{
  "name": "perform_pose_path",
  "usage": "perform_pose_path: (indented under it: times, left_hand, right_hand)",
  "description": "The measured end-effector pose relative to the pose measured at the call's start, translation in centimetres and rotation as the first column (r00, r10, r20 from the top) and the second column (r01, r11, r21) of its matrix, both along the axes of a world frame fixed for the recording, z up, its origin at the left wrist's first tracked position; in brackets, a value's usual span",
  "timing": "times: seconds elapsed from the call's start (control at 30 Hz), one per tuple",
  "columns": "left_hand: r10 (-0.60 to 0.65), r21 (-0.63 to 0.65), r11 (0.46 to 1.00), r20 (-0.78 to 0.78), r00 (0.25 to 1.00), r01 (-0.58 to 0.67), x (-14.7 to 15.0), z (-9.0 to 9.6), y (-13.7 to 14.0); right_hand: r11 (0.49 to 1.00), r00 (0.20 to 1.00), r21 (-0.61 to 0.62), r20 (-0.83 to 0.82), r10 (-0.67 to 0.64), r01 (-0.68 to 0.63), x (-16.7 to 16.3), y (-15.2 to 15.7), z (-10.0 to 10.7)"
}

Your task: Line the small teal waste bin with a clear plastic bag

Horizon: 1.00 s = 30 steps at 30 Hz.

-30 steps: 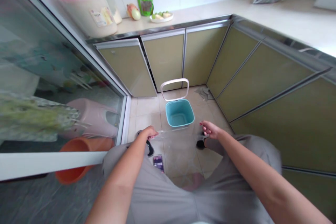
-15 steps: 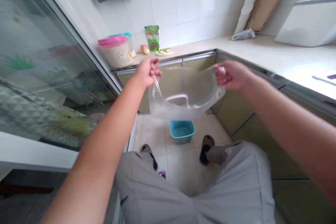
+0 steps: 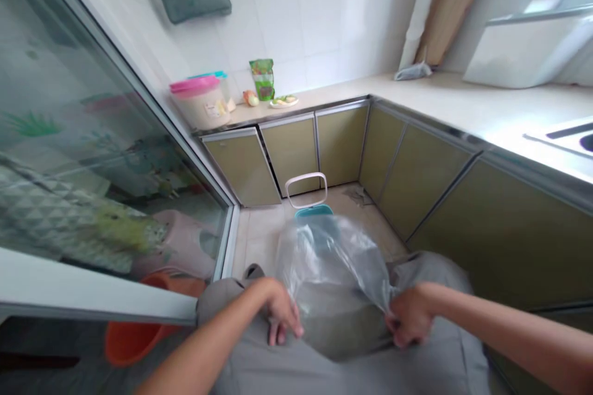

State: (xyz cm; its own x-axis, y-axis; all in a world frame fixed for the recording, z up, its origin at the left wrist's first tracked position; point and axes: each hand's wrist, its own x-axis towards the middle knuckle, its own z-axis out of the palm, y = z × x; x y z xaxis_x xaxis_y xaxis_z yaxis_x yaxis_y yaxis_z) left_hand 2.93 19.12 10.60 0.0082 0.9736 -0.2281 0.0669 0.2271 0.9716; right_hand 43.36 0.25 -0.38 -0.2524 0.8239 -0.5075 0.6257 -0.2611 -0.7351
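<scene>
A clear plastic bag (image 3: 324, 259) is spread wide between my hands, its mouth toward my lap and its body puffed out ahead. My left hand (image 3: 280, 311) is closed on one side of the bag's rim, above my left thigh. On the other side, my right hand (image 3: 410, 315) grips the opposite edge over my right thigh. Behind the bag stands a teal bin (image 3: 315, 210) on the floor, mostly covered by the film. A pale pink frame ring (image 3: 286, 188) stands raised at the bin's far side.
Cabinets (image 3: 291, 151) line the back and right under a pale counter (image 3: 333, 95). On it are a pink-lidded tub (image 3: 204, 102), a green packet (image 3: 263, 80) and a plate of food (image 3: 284, 101). At left are a glass sliding door (image 3: 139, 136) and an orange basin (image 3: 134, 339).
Both hands have come down and back toward my lap, bringing the bag with them. The bag has billowed out over the teal bin, and the raised pink ring now shows beyond it.
</scene>
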Motion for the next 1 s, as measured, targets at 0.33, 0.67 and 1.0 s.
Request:
perform_pose_path:
  times: [0.33, 0.67, 1.0]
  left_hand:
    - [-0.145, -0.29, 0.944, 0.066, 0.987, 0.158, -2.0, -19.8, -11.7]
    - [-0.033, -0.011, 0.999, 0.177, 0.984, 0.036, -2.0, -14.3, -4.1]
    - [0.018, 0.038, 0.999, 0.174, 0.985, -0.025, -0.9, -12.9, -3.3]
  right_hand:
    - [0.883, 0.904, -0.304, -0.349, 0.246, -0.358, 0.5, 5.1, -6.1]
    - [0.988, 0.949, 0.036, -0.288, -0.131, 0.147, -1.3, 14.0, -0.2]
    - [0.964, 0.966, 0.23, -0.247, -0.072, 0.131, -3.3, 16.9, -0.5]
